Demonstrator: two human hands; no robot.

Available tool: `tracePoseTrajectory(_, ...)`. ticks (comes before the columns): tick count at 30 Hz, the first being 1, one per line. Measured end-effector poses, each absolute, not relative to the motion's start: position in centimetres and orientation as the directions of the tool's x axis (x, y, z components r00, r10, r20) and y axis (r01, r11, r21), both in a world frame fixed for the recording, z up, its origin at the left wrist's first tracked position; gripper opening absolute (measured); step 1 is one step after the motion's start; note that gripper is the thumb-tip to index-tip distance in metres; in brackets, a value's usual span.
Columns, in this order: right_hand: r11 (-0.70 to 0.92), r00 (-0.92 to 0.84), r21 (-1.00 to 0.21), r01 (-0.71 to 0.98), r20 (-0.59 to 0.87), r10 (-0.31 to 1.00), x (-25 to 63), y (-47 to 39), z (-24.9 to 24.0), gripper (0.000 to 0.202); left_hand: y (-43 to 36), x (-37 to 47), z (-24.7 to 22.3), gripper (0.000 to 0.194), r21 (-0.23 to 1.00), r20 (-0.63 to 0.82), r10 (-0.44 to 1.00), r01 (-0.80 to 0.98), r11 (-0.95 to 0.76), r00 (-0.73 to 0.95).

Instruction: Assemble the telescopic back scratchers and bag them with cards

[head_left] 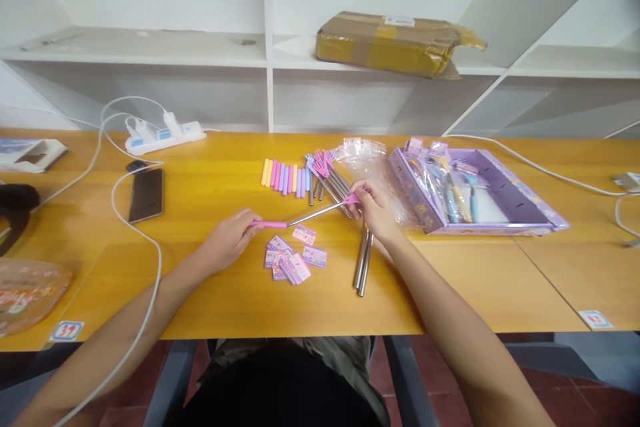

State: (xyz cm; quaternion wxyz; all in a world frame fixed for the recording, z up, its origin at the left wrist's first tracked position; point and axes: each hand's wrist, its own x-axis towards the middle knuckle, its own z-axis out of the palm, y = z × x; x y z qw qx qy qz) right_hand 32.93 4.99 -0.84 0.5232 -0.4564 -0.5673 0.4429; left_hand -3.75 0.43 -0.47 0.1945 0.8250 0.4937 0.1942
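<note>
Left hand [231, 237] grasps a pink handle [271, 224], right hand [375, 210] the pink end [352, 199] of its metal rod [316, 213]; keeping all 3 aligned should avoid bending.

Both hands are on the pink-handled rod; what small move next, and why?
Probably have the left hand press the pink handle further onto the metal rod, right hand steadying the pink end: handle and rod meet, but how deeply can't be told.

Left sticker [67, 331] on table [210, 307] front edge: red number, first digit 3, second unclear. Right sticker [595, 319]: red, not legible. Bag [30, 290], cards [296, 268], carton label [399, 21]: print too blurred or small.
</note>
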Motion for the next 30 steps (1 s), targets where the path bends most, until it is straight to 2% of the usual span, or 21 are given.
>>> tracePoseTrajectory(9,0.234,0.023,-0.966,-0.114,0.233,0.972,32.1,5.4,-2.3,0.034,0.0,-3.6,0.0,0.038,0.583,0.204,0.915,0.707,-0.400,0.349)
tracePoseTrajectory(17,0.224,-0.003,-0.961,-0.165,0.227,0.974,31.4,5.4,-3.0,0.031,-0.4,-3.3,0.1,0.040,0.654,0.251,0.930,0.660,-0.368,0.270)
tracePoseTrajectory(30,0.218,-0.073,-0.959,-0.181,0.235,0.969,32.2,5.0,-1.8,0.029,-0.5,-3.9,0.0,0.040,0.547,0.274,0.889,0.701,-0.458,0.367)
